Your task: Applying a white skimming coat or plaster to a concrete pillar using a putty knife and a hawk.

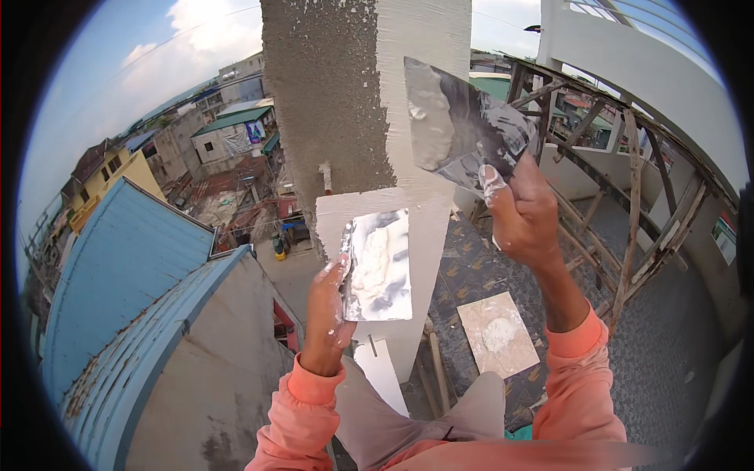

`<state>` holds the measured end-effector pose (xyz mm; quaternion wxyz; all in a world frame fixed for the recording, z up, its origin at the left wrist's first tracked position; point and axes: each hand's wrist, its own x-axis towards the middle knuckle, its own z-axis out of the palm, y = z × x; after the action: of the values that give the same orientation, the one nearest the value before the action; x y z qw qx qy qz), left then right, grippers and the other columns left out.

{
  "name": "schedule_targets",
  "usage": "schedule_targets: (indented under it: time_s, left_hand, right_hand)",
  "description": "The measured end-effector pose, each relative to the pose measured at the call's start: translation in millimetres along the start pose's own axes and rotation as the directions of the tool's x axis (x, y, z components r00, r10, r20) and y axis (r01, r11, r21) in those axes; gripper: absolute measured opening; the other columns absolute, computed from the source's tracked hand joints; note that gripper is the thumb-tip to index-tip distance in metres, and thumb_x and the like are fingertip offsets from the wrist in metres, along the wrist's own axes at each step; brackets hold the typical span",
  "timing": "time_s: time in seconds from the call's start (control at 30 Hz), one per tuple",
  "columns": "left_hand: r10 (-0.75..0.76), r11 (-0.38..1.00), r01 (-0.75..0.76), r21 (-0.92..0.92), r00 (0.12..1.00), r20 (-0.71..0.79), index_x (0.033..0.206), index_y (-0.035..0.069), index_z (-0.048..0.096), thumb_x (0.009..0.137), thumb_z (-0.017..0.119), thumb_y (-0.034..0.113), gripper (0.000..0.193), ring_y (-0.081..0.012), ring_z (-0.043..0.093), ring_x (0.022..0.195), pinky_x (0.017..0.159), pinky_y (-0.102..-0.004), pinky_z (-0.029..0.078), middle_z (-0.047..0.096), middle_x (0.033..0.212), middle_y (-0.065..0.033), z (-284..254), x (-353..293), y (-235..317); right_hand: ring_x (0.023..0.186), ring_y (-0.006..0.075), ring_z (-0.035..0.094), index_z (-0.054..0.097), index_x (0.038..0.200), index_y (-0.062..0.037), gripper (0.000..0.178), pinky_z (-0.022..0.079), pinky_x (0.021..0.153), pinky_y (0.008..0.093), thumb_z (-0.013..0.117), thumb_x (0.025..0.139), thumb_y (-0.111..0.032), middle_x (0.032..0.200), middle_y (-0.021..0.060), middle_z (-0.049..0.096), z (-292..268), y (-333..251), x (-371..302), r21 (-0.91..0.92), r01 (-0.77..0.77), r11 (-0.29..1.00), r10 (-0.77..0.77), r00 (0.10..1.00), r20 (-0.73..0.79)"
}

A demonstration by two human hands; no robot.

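My right hand (525,206) is closed round the handle end of a wide metal putty knife (479,110), raised at the right of the column. White putty coats the blade's left part. Lower and to the left, my left hand (328,302) grips the edge of a second flat metal blade (397,294), which carries a heap of white putty (373,263). Both hands are smeared white. Before me stands a column (326,94) whose left part is bare grey cement; its right side and a lower patch wear a white coat (424,31).
On the dark patterned surface below lies a square tile (471,337) with putty on it. Wooden scaffold poles (632,196) stand at the right beside a white wall (628,67). A blue metal roof (118,275) and houses lie far below on the left.
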<state>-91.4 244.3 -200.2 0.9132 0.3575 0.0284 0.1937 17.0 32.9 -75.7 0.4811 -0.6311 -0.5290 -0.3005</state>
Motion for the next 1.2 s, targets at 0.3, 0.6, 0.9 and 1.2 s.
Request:
schedule_targets:
  time_s: [0.3, 0.6, 0.9, 1.2]
  left_hand:
    - [-0.113, 0.989, 0.119, -0.085, 0.991, 0.078, 0.121, -0.006, 0.052, 0.099, 0.046, 0.020, 0.034, -0.0225, 0.067, 0.095, 0.079, -0.0335, 0.056, 0.064, 0.111, -0.0156, 14.3, 4.1, -1.9]
    - [-0.121, 0.993, 0.121, -0.006, 0.992, -0.024, 0.116, -0.006, 0.055, 0.099, 0.048, 0.017, 0.029, -0.0195, 0.067, 0.091, 0.080, -0.0316, 0.055, 0.065, 0.106, -0.0122, -7.1, 19.3, -31.8]
    - [0.329, 0.913, -0.284, 0.291, 0.937, -0.116, 0.110, -0.003, 0.056, 0.103, 0.046, 0.019, 0.026, -0.0068, 0.051, 0.077, 0.067, -0.0228, 0.044, 0.058, 0.092, -0.0007, 1.5, 31.3, -58.3]
    - [0.493, 0.479, -0.383, 0.790, 0.862, 0.119, 0.097, -0.003, 0.057, 0.102, 0.048, 0.019, 0.024, -0.0081, 0.039, 0.064, 0.056, -0.0255, 0.035, 0.047, 0.068, -0.0018, 12.2, 7.6, -98.2]
  right_hand:
    - [0.126, 0.0375, 0.050, 0.047, 0.133, -0.0023, 0.046, 0.035, 0.110, 0.0546, 0.053, 0.087, 0.001, 0.137, 0.0241, 0.049, 43.8, 13.0, -86.1, -0.021, 0.498, 0.867, -0.444, 0.791, 0.421]
    - [0.124, 0.0388, 0.052, 0.046, 0.131, 0.0000, 0.058, 0.040, 0.107, 0.0531, 0.057, 0.075, 0.013, 0.136, 0.0242, 0.050, 15.2, 76.7, -134.9, -0.219, 0.386, 0.896, -0.239, 0.835, 0.495]
    - [0.119, 0.0194, 0.051, 0.037, 0.139, 0.0079, 0.044, 0.036, 0.106, 0.0332, 0.039, 0.095, -0.002, 0.133, 0.0120, 0.051, 10.0, 5.9, -197.2, 0.577, -0.736, 0.353, 0.902, 0.432, 0.001]
    - [0.058, 0.0006, 0.049, 0.048, 0.124, -0.0002, 0.027, 0.029, 0.034, 0.0169, 0.044, 0.097, -0.002, 0.093, 0.0003, 0.057, 81.3, 6.9, -212.5, 0.914, -0.400, 0.062, 0.978, 0.205, 0.023]
